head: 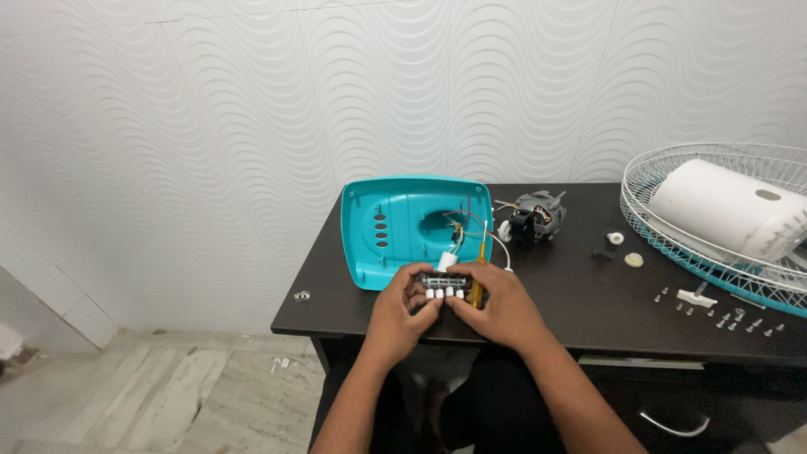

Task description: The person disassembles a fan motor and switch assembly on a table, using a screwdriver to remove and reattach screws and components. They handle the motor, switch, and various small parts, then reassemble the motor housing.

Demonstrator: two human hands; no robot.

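Note:
Both of my hands hold a small switch block (443, 284) with several white push buttons, at the front edge of a dark table (588, 294). My left hand (402, 311) grips its left end, my right hand (496, 304) its right end. Coloured wires run from the block into a turquoise plastic fan base cover (395, 227) lying open side up just behind it. A yellow-handled screwdriver (478, 273) lies between my right hand and the cover. A small white cylinder part (445, 261) sits on the wires.
A grey fan motor (535, 216) sits behind my right hand. At the right lie a white wire fan guard (672, 219) with a white motor housing (727, 208) in it, small knobs (616, 240), and several loose screws (727, 319). A metal part (302, 295) lies at the table's left corner.

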